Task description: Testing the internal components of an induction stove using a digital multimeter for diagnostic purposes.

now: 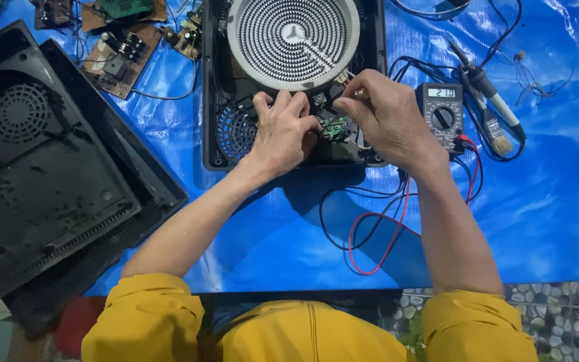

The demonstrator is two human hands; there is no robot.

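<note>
An opened black electric cooker base [210, 100] lies on a blue tarp [269, 234], with a round white coil heating element [293, 37] in its upper half. My left hand [281, 131] rests inside the base beside a fan grille [236, 131], fingers curled against a small green circuit board [335, 127]. My right hand [387, 114] pinches something small at the heating element's lower right edge, just above that board; what it grips is hidden by the fingers.
A grey multimeter [441, 114] with red and black leads [376, 234] sits right of the base. A soldering iron [487, 90] and a brush [500, 144] lie further right. Black cooker covers [48, 167] are stacked left; loose circuit boards [118, 53] lie top left.
</note>
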